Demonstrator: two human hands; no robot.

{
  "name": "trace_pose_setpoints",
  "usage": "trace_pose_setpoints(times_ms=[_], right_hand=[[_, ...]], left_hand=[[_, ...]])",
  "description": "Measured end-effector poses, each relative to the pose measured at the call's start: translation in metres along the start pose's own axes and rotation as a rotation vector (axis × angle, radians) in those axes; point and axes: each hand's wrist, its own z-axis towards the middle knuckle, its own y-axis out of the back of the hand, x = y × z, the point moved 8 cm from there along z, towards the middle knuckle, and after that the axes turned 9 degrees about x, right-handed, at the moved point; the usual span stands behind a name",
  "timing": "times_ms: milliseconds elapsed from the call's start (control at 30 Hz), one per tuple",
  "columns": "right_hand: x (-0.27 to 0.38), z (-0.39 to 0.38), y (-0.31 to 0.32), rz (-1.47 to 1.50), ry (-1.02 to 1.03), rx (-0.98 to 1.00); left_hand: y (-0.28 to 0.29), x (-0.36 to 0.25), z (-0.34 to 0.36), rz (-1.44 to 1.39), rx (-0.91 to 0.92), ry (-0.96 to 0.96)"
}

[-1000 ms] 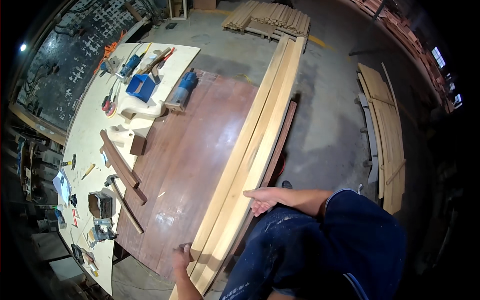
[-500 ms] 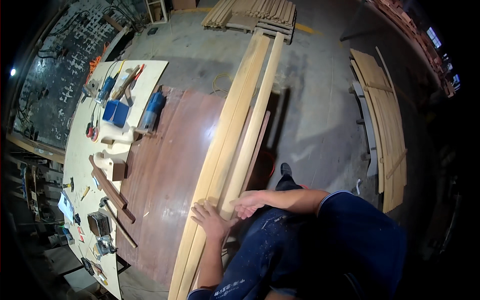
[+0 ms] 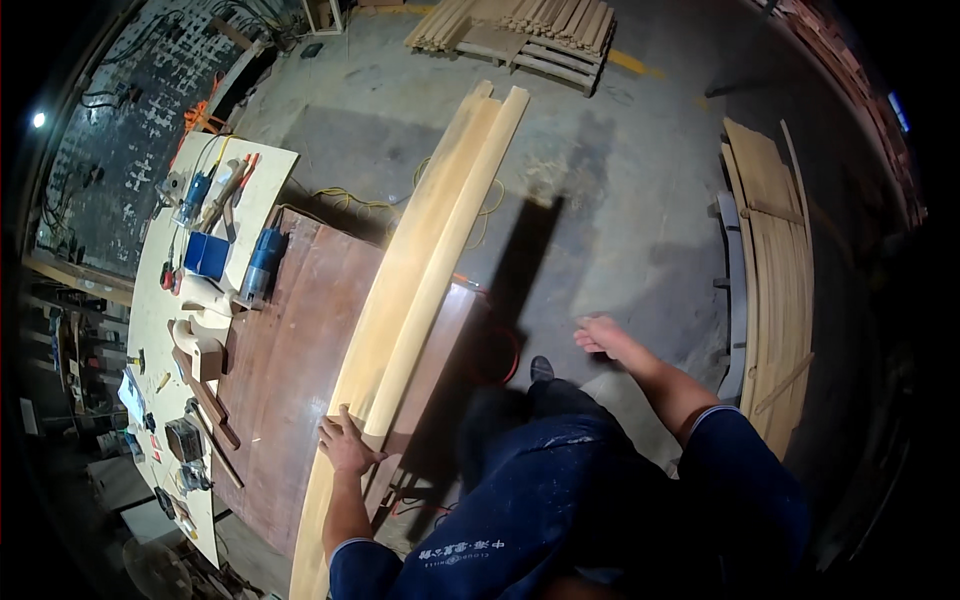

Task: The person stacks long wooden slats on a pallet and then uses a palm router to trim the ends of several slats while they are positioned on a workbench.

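Observation:
Long pale wooden boards [image 3: 405, 280] lie side by side along the right edge of a reddish-brown tabletop [image 3: 310, 300]. On the right of them runs a pale strip with a rounded face [image 3: 450, 250], its near end close to my left hand [image 3: 347, 447]. That hand rests on the boards with fingers spread and thumb out to the right. Away from the wood, over the floor on the right, my right hand [image 3: 603, 337] hangs with its fingers loosely curled and nothing visible in them.
A pale side table [image 3: 165, 300] on the left bears a blue power tool [image 3: 263, 265], a blue box [image 3: 206, 255], shaped wood pieces and hand tools. Stacked boards [image 3: 770, 270] stand right; a loaded pallet [image 3: 555, 65] is at the back. Yellow cable [image 3: 350, 198] lies on the floor.
The rounded strip now lies against the other boards, with the gap between them gone. My right hand has left it and swung out to the right. My left hand stays on the boards.

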Motion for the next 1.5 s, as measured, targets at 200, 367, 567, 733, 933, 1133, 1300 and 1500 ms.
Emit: trace_pose_setpoints(times_ms=[200, 367, 567, 733, 933, 1133, 1300, 1500], right_hand=[[0.090, 0.022, 0.080, -0.065, 0.080, -0.150], [0.259, 0.053, 0.095, -0.323, 0.302, -0.222], [0.469, 0.117, 0.111, -0.571, 0.471, -0.299], [0.587, 0.191, 0.104, -0.758, 0.585, -0.255], [0.629, 0.238, 0.070, -0.867, 0.578, -0.071], [0.618, 0.297, 0.063, -0.879, 0.312, 0.249], [0.645, 0.307, 0.083, -1.023, 0.553, 0.281], [0.609, 0.265, 0.021, -1.063, 0.576, 0.154]], left_hand=[[-0.001, -0.004, 0.009, -0.043, 0.016, 0.036], [-0.006, -0.002, 0.019, -0.110, 0.094, 0.096], [-0.022, 0.011, 0.027, -0.166, 0.094, 0.175], [-0.025, -0.003, 0.006, -0.385, 0.147, 0.494], [-0.090, -0.024, -0.028, -0.926, -0.350, 1.124], [-0.030, -0.138, 0.037, -1.549, -0.639, 1.033], [-0.003, -0.234, 0.138, -2.611, -0.325, 0.349], [-0.059, -0.165, 0.166, -2.415, -0.414, 0.364]])
